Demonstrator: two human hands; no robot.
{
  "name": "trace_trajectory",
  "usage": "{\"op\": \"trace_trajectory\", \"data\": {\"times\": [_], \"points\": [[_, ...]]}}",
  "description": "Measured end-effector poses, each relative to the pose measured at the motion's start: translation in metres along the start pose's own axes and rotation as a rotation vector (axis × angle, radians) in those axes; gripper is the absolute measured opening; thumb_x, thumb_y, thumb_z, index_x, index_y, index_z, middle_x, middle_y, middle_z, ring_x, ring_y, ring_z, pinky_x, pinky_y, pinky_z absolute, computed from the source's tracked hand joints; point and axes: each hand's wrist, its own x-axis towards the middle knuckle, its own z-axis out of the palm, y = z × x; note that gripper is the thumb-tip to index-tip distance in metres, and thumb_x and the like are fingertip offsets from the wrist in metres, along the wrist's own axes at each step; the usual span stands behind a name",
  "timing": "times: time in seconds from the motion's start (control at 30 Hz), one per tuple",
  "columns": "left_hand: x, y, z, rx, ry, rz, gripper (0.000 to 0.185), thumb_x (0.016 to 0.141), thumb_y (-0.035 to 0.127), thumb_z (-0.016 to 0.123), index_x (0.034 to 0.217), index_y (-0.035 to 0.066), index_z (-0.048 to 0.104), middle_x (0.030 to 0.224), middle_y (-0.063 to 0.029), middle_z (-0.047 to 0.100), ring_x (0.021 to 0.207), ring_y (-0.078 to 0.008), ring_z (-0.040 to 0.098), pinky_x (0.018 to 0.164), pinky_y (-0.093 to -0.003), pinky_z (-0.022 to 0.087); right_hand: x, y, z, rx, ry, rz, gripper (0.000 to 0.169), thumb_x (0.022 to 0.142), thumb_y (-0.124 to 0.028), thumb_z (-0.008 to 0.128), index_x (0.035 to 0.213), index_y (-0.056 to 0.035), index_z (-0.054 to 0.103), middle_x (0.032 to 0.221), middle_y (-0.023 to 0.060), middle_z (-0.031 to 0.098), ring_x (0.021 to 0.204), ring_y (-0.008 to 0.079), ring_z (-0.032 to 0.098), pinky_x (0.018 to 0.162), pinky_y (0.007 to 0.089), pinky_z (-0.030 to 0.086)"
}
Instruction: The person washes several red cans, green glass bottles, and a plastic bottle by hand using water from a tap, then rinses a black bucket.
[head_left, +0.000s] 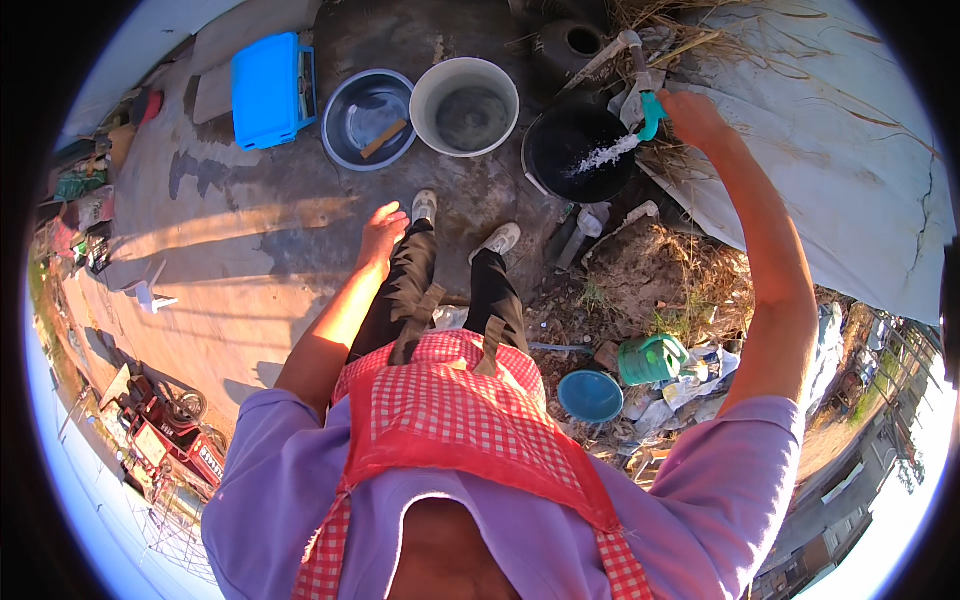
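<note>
My right hand is on the handle of a green plastic tap, from which water pours into a black bucket. My left hand hangs above my leg, holding nothing, its fingers loosely apart. Left of the black bucket stands a pale bucket with some water in it. Beside that, a grey-blue basin holds water and a flat brown bar. A blue plastic box rests on the concrete farther left.
A dark jar stands behind the black bucket. Near my right side are a green watering can, a blue basin, stones, dry grass and plastic sheets. White sheeting spreads at the right. A small white stool stands far left.
</note>
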Motion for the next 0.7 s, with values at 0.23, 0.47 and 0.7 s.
{"op": "trace_trajectory", "data": {"times": [0.23, 0.47, 0.7], "points": [[0.008, 0.001, 0.032, 0.038, -0.106, 0.017, 0.048, 0.078, 0.012, 0.063, 0.123, 0.002, 0.047, 0.114, -0.0119, 0.055, 0.105, -0.0205, 0.054, 0.090, -0.0340, 0.041, -0.026, -0.028, -0.026, 0.053, 0.333, 0.316, 0.020, 0.084, -0.027, 0.055, 0.090, -0.0083, 0.055, 0.082, 0.0101, 0.063, 0.073, 0.0301, 0.062, 0.061, 0.0431, 0.049], [0.043, -0.017, 0.100, -0.005, -0.211, -0.152, 0.046, 0.082, 0.011, 0.056, 0.125, 0.001, 0.043, 0.114, -0.0133, 0.054, 0.104, -0.0232, 0.055, 0.090, -0.0376, 0.043, -0.153, -0.087, 0.082, 0.729, 0.634, 1.001, 0.011, 0.083, -0.015, 0.056, 0.087, -0.0063, 0.062, 0.067, 0.0089, 0.062, 0.060, 0.0229, 0.062, 0.056, 0.0327, 0.046], [0.158, -0.078, 0.221, 0.184, -0.301, -0.266, 0.075, 0.075, 0.014, 0.065, 0.138, 0.007, 0.025, 0.121, -0.0127, 0.048, 0.114, -0.0273, 0.046, 0.089, -0.0447, 0.044, -0.190, -0.190, 0.168, 0.879, 0.494, 1.112, 0.016, 0.083, -0.008, 0.055, 0.096, -0.0010, 0.061, 0.085, 0.0124, 0.063, 0.071, 0.0241, 0.065, 0.064, 0.0311, 0.051]]}}
